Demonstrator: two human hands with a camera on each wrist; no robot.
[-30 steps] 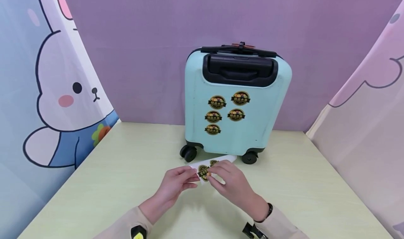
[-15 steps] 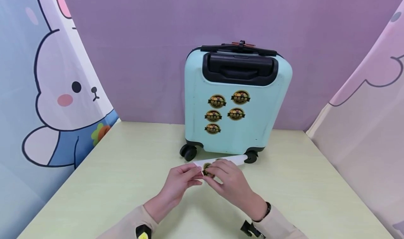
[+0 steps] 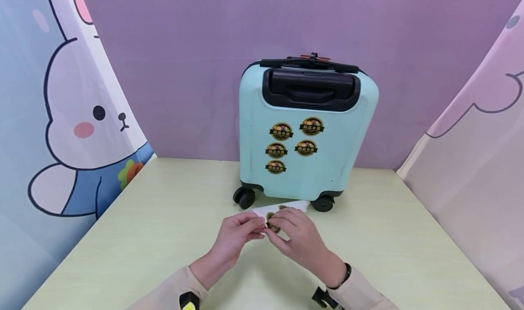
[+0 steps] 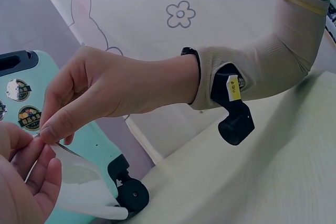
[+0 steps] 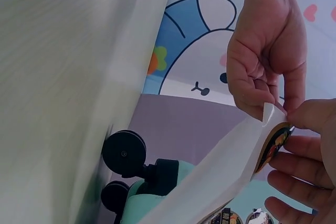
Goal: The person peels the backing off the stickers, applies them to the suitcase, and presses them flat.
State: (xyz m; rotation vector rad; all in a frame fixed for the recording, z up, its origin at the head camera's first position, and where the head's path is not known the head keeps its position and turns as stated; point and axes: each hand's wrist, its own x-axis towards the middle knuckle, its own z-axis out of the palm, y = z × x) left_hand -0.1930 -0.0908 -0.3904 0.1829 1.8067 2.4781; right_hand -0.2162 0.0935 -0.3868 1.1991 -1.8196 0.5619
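My left hand (image 3: 241, 232) pinches the near end of a white sticker strip (image 5: 220, 166) between thumb and fingers. Close beside it, the thumb and fingertips of my right hand (image 3: 300, 235) pinch the edge of a round black-and-gold sticker (image 5: 273, 148) on that strip. The two hands' fingertips meet at this edge. Part of a second sticker (image 3: 283, 207) shows behind the right fingers. Beyond the hands stands a mint-green suitcase (image 3: 327, 169), upright, with several matching stickers (image 3: 276, 150) on its front.
The suitcase rests on a pale table (image 3: 184, 187), its black wheels (image 3: 323, 204) near the strip's far end. A purple backdrop (image 3: 184, 73) hangs behind, with a rabbit-print curtain (image 3: 90, 96) at left and a pale printed curtain (image 3: 475, 173) at right.
My left hand has shifted slightly right, toward the right fingertips. My right thumb has moved to the sticker's edge. The strip's far end swung right, then partly back.
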